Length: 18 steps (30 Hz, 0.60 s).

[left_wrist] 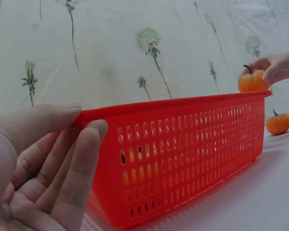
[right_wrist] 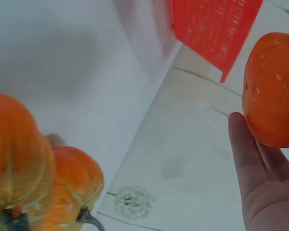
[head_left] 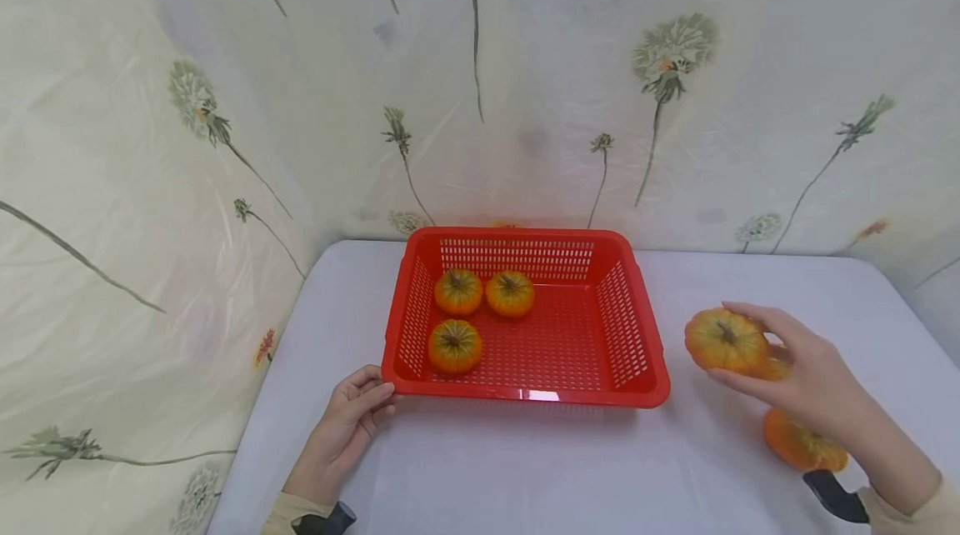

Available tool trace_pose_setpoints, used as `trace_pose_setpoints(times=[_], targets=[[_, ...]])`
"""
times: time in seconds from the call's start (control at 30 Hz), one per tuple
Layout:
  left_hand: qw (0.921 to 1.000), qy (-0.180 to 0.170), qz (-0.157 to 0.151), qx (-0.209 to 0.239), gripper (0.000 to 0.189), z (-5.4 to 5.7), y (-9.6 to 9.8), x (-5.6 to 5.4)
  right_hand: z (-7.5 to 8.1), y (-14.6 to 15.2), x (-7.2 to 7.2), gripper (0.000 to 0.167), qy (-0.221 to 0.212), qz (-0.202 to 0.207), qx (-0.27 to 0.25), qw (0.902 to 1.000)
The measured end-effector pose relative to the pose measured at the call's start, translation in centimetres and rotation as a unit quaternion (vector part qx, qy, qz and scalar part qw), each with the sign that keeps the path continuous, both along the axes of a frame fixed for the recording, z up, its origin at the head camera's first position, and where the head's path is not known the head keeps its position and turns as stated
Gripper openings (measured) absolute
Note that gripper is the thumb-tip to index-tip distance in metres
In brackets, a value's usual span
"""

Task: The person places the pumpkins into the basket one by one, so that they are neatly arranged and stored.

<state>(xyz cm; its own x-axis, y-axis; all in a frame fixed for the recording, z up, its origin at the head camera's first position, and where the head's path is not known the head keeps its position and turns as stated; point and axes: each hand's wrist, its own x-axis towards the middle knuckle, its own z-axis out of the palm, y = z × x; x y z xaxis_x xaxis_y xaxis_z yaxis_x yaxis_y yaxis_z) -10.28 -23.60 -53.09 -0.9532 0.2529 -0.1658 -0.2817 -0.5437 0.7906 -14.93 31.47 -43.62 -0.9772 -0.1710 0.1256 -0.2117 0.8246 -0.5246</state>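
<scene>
A small orange pumpkin (head_left: 726, 341) with a dark stem is gripped in my right hand (head_left: 813, 368), raised off the table to the right of a red plastic basket (head_left: 525, 398). In the right wrist view, fingers curve around this pumpkin (right_wrist: 274, 91). My left hand (head_left: 351, 422) pinches the basket's near left corner, thumb on top of the rim and fingers beneath, as the left wrist view shows. Inside the basket, three pumpkins sit toward the left: two at the back (head_left: 458, 292) (head_left: 510, 294) and one in front (head_left: 454, 347).
Two more pumpkins stand on the white table right of the basket, one (head_left: 804, 442) below my right wrist, the other (head_left: 777, 363) partly hidden behind my right hand. A flower-patterned cloth (head_left: 525, 102) hangs behind and along the left side.
</scene>
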Motion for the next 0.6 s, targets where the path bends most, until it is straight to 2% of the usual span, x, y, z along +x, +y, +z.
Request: trace_pose_setpoints(times=[0.2,0.6], targets=[[0.9998,0.003,-0.004,0.017,0.02,0.0,-0.1,0.0,0.9,-1.1,-0.5,0.088,-0.021,0.017,-0.01,0.9996],[1.0,-0.002,-0.004,0.008,0.02,-0.1,-0.1,-0.1,2.2,-4.1,-1.8,0.088,0.015,0.092,-0.016,0.9955]])
